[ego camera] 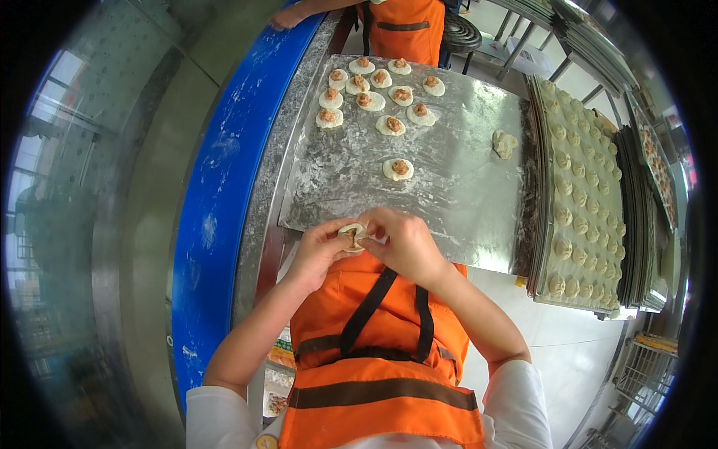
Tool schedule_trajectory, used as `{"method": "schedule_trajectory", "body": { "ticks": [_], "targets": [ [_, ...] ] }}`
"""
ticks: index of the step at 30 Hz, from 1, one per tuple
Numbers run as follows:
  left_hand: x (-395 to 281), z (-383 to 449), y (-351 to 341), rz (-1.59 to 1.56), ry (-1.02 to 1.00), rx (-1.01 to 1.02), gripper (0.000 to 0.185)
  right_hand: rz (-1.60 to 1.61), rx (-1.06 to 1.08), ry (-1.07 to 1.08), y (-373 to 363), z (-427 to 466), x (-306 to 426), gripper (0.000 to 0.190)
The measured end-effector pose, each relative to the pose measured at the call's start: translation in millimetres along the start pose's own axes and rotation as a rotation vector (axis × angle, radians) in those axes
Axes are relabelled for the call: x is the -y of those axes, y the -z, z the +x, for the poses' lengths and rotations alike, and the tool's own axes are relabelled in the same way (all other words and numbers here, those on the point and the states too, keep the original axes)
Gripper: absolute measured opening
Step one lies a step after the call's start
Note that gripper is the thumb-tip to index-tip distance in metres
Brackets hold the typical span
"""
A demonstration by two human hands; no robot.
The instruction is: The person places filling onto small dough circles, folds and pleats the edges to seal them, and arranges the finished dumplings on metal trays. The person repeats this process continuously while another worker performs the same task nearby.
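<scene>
A partly gathered dough wrapper [352,236] is held between both hands above the near edge of the floured metal worktop [348,191]. My left hand [320,250] cups it from the left, thumb against its opening. The fingertips of my right hand [401,241] pinch its right edge. Beyond the hands, a flat round wrapper with meat filling [400,168] lies alone. Farther off, several more wrappers topped with filling [392,124] are spread over the worktop's far left part. A lump of dough [505,144] rests near the right edge.
A blue conveyor belt [224,163] dusted with flour runs along the left. Trays of pleated buns [579,196] stand at the right, beside stacked metal trays [642,224]. A co-worker in an orange apron [406,33] stands at the far end, near a black stool [461,33].
</scene>
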State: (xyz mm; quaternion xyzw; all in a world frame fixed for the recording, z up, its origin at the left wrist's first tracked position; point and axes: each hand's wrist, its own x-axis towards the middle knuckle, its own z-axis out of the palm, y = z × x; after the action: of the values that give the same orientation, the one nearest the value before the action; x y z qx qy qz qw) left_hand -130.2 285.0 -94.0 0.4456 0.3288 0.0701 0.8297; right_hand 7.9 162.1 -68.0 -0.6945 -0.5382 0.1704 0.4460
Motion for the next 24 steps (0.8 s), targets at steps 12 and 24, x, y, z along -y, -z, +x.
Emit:
{"method": "schedule_trajectory", "body": {
  "ticks": [12,24],
  "targets": [
    [-17.2,9.1,-7.7,0.614,-0.226,0.142,0.031,0.034,0.081,-0.117,8.2,8.8,-6.6,0.013],
    [-17.7,13.3,-4.4,0.190,0.022,0.138,0.030,-0.048,-0.025,-0.083,4.6,8.7,-5.8,0.010]
  ]
}}
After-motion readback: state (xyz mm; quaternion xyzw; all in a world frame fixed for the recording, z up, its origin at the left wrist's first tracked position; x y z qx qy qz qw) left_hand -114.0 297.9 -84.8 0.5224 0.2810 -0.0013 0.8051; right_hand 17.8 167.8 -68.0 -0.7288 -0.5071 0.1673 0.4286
